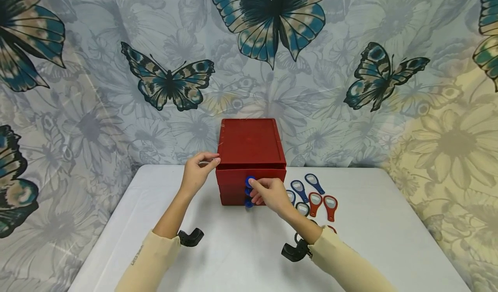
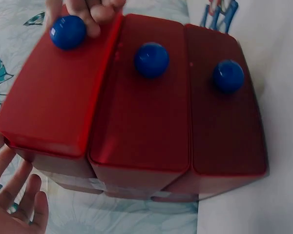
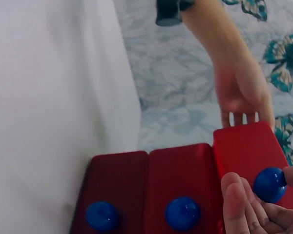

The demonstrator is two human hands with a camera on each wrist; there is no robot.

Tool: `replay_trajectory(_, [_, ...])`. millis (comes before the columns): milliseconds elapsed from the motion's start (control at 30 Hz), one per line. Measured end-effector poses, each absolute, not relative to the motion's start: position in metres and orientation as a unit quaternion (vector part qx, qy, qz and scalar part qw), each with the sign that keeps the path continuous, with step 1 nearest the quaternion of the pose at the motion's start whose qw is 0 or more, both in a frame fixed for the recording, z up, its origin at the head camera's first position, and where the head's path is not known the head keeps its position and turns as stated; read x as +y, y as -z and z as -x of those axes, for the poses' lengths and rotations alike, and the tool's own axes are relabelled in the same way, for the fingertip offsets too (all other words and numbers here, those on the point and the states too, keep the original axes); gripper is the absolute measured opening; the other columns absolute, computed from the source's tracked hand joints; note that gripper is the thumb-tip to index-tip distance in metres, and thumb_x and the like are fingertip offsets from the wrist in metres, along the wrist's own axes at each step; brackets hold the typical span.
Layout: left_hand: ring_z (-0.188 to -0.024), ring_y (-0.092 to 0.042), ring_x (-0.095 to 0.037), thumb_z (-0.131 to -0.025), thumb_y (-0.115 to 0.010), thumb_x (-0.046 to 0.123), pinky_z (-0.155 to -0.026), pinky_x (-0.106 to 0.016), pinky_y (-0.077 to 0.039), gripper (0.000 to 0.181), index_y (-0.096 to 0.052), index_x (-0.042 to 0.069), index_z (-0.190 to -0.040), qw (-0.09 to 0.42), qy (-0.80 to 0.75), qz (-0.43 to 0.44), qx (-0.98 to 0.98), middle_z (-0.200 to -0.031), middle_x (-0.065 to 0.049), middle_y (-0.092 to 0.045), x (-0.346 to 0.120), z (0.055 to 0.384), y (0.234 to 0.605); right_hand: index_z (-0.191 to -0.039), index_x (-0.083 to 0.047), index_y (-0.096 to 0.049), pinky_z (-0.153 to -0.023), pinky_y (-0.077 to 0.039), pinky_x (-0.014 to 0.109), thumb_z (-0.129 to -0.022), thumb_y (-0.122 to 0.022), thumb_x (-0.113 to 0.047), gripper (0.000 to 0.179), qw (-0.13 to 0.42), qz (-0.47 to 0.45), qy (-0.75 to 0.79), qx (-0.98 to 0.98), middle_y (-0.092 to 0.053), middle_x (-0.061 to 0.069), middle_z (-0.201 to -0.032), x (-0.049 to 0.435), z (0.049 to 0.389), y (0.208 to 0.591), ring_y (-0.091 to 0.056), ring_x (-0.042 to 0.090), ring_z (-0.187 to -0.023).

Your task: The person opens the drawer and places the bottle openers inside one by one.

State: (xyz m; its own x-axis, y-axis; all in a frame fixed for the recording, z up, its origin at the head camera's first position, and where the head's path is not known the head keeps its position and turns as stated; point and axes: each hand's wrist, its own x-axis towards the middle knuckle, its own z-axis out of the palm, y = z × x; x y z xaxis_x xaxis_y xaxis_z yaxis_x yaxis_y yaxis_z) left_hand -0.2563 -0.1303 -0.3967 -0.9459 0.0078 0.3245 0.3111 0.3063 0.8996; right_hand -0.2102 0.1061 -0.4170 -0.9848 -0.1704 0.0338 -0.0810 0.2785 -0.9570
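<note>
A red three-drawer cabinet [image 1: 250,143] stands at the back middle of the white table. Its drawers carry round blue knobs in a column. The top drawer [image 2: 49,97] juts out slightly past the two below it, with a dark gap under the cabinet's top. My right hand [image 1: 272,192] pinches the top blue knob [image 3: 269,185] between thumb and fingers. At the cabinet's upper left front corner is my left hand [image 1: 195,173], its extended fingertips against the side of the top drawer. The middle knob [image 2: 151,60] and bottom knob [image 2: 228,76] are untouched.
Right of the cabinet lie several small ring-headed, short-handled pieces like magnifying glasses, among them a blue one [image 1: 314,183], a red one [image 1: 330,207] and a black one [image 1: 302,209]. My right forearm partly covers them. A butterfly-print cloth [image 1: 171,132] hangs behind the table.
</note>
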Motion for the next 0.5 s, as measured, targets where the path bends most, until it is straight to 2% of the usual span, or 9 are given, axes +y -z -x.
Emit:
replay_trajectory(133, [-0.101,-0.059,-0.026,-0.089,-0.072,0.020,-0.094,-0.043,-0.050,0.026,-0.072,0.003,-0.110,0.137,0.573,0.115,-0.800,-0.112,-0.015,-0.068,-0.132,0.258,0.399,-0.094,0.008,-0.071,-0.061,-0.059,0.030,-0.095,-0.062,-0.032,0.040,0.032,0.101,0.591,0.800,-0.071,0.020,-0.077,0.107,0.201,0.418,-0.069,0.024,-0.063])
replay_trajectory(267, [-0.105,-0.060,-0.031,-0.091,-0.069,0.015,-0.095,-0.046,-0.050,0.028,-0.068,-0.002,-0.114,0.132,0.571,0.120,-0.801,-0.116,-0.020,-0.066,-0.130,0.257,0.397,-0.091,0.005,-0.072,-0.060,-0.059,0.028,-0.096,-0.062,-0.031,0.037,0.018,0.115,0.583,0.804,-0.071,0.018,-0.075,0.107,0.193,0.420,-0.069,0.029,-0.063])
replay_trajectory(500, [-0.104,-0.061,-0.035,-0.092,-0.067,0.010,-0.094,-0.045,-0.051,0.031,-0.066,-0.006,-0.117,0.130,0.572,0.120,-0.801,-0.119,-0.023,-0.065,-0.123,0.236,0.374,-0.089,0.003,-0.073,-0.057,-0.058,0.025,-0.096,-0.063,-0.031,0.036,0.006,0.120,0.572,0.812,-0.071,0.014,-0.071,0.108,0.177,0.422,-0.067,0.018,-0.056])
